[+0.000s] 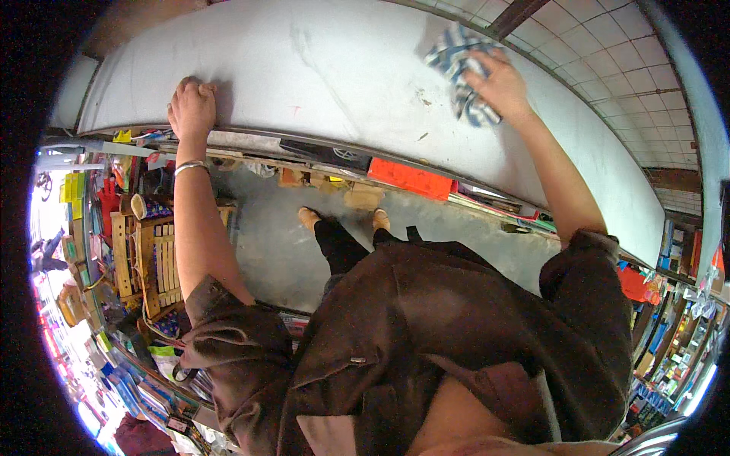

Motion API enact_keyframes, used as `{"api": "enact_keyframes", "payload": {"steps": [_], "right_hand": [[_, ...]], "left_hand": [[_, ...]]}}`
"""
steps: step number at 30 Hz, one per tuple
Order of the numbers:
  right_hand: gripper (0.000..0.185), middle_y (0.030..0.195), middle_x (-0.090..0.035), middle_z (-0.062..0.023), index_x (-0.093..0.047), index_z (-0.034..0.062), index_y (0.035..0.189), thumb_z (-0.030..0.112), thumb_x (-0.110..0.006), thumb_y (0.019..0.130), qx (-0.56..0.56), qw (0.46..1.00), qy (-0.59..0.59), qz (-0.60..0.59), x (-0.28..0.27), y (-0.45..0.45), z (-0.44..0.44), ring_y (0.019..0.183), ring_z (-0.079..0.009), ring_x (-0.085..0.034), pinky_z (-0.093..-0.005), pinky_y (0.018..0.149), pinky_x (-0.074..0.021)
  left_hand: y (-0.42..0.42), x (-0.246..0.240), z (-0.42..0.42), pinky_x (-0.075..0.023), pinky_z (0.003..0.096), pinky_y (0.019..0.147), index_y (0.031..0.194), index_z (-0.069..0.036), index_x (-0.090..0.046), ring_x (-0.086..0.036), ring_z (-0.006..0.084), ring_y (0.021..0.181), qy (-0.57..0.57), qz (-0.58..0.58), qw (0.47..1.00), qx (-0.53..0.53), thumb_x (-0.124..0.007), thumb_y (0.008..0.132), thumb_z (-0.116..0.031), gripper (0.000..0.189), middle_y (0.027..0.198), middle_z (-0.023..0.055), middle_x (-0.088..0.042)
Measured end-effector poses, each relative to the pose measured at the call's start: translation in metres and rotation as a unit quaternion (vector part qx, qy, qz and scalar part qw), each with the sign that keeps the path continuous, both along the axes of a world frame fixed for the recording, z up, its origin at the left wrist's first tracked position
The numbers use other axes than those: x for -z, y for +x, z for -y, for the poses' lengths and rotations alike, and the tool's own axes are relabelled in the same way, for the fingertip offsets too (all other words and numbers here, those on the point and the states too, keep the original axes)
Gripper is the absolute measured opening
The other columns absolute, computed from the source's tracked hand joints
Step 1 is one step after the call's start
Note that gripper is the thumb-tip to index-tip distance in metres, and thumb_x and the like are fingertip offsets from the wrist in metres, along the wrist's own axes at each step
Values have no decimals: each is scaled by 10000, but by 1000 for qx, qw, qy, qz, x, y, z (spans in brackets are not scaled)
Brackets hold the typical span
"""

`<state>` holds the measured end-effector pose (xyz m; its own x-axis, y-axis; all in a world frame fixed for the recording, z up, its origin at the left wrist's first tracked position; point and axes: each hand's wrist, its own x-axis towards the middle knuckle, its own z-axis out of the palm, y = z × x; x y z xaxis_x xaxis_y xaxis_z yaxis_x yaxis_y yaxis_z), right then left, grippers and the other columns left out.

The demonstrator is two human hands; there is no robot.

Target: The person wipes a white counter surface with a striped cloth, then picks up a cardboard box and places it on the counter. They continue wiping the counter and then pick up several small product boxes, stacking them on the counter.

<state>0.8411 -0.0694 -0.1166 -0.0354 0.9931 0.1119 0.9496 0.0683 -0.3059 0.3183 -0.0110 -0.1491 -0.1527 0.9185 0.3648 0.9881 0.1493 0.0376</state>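
Observation:
Under my right hand [502, 85] a crumpled blue, white and grey patterned cloth [447, 54] is gripped against a long white board [342, 68]. Both the hand and the cloth are blurred. Farther left on the same board rests my left hand [191, 108], its fingers curled, with a metal bangle [192, 166] on the wrist. Whatever may be inside those fingers is hidden. Dark smudges and small brown marks [423, 137] show on the white surface, near the cloth.
Below the board's near edge, a shelf holds a bright red-orange box [410, 178] and papers. A wooden slatted chair [165, 262] stands at left on the grey concrete floor [268, 251]. Wire mesh [621, 68] borders the board's far side. Stocked shelves [678, 342] rise at right.

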Motion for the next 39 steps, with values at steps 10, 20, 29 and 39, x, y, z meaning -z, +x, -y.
{"api": "enact_keyframes", "payload": {"steps": [10, 20, 29, 39], "right_hand": [[404, 1349, -426, -114, -557, 303, 1191, 333, -609, 791, -150, 976, 106, 121, -13, -32, -56, 1153, -278, -501, -372, 918, -449], [399, 1198, -527, -40, -537, 278, 1189, 334, -595, 799, -180, 970, 154, 47, -6, -55, -82, 1045, -297, -546, -416, 842, -480], [378, 1157, -566, -143, -570, 187, 1171, 301, -616, 814, -281, 954, 33, -102, -3, -34, -62, 1128, -256, -503, -351, 955, -399], [351, 1140, -577, -60, -601, 57, 1092, 317, -562, 859, -159, 960, 128, -192, -31, 27, -38, 1093, -188, -506, -291, 899, -400]], "left_hand": [[4, -8, 4, -337, 439, 985, 993, -87, -626, -441, 292, 1176, -28, 4, 1000, -9, -401, 854, -319, 351, 1296, 93, -464], [-3, -2, 0, -322, 423, 1006, 1037, -87, -609, -400, 301, 1215, -15, 2, 1000, 5, -404, 858, -330, 365, 1326, 87, -437], [2, -6, 4, -355, 438, 973, 993, -62, -613, -438, 308, 1164, -9, -6, 1000, 12, -402, 867, -315, 352, 1270, 95, -472], [-3, -2, 2, -340, 449, 987, 1037, -65, -610, -431, 318, 1183, -22, 2, 1000, 3, -415, 862, -336, 377, 1305, 90, -456]]}}
